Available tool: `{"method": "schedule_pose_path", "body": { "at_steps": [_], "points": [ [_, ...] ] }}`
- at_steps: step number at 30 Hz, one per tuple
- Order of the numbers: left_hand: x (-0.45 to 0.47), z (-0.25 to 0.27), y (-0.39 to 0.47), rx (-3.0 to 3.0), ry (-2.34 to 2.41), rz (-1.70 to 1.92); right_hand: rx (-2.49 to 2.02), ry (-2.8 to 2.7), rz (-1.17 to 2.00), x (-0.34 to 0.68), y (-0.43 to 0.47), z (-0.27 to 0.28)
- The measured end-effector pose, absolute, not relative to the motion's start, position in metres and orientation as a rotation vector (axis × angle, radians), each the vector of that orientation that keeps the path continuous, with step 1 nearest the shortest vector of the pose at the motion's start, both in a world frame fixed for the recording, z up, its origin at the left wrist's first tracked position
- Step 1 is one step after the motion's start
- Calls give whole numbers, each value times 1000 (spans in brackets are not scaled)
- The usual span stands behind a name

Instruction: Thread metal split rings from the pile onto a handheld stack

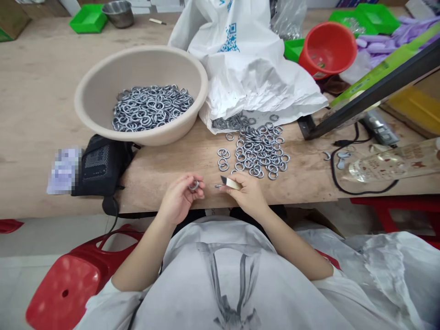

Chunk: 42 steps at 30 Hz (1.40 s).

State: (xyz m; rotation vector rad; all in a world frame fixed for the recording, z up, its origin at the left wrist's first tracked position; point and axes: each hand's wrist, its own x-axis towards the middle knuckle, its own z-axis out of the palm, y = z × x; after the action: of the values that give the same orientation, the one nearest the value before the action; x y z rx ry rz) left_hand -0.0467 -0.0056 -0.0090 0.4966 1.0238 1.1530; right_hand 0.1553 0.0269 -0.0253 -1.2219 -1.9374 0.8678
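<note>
My left hand (180, 195) is closed with its fingers curled, and a grey ring (194, 185) shows between them. In my right hand (248, 192) is a small knife (233, 184) with a cream handle and a short dark blade pointing left. Another ring (218, 186) shows at the right fingertips, partly hidden; I cannot tell whether they pinch it. Just beyond the right hand lies a pile of loose grey rings (259, 149), with a few single rings (223, 153) to its left. A large beige basin (91, 112) at the back left holds many more rings.
Behind the pile a white sack (247, 78) lies with its mouth toward me, rings spilling out. A black pouch (98, 165) sits left of the basin's front. To the right are a black metal bar (371, 87), a cable, a glass bottle (395, 162) and a red bowl (328, 48).
</note>
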Motion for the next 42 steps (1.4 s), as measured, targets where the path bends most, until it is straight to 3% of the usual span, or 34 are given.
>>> {"method": "schedule_pose_path", "body": {
  "at_steps": [5, 12, 19, 27, 32, 36, 42],
  "points": [
    [-15, -7, -10, 528, 823, 716, -872, -1819, 997, 161, 32, -6],
    [10, 4, -13, 541, 882, 930, -1024, -1612, 1136, 159, 29, -8],
    [16, 3, -13, 443, 937, 1069, -1049, -2030, 861, 162, 20, 1],
    [15, 5, -15, 449, 898, 1047, -1082, -2128, 883, 160, 19, -3],
    [4, 3, -24, 552, 783, 901, -1531, -1987, 676, 163, 52, -12],
    [-14, -2, -22, 536, 851, 921, -1691, -2200, 430, 157, 71, -13],
    [-36, -9, -1, 460, 1031, 1106, -1707, -2276, 460, 146, 79, -14]
  ]
}}
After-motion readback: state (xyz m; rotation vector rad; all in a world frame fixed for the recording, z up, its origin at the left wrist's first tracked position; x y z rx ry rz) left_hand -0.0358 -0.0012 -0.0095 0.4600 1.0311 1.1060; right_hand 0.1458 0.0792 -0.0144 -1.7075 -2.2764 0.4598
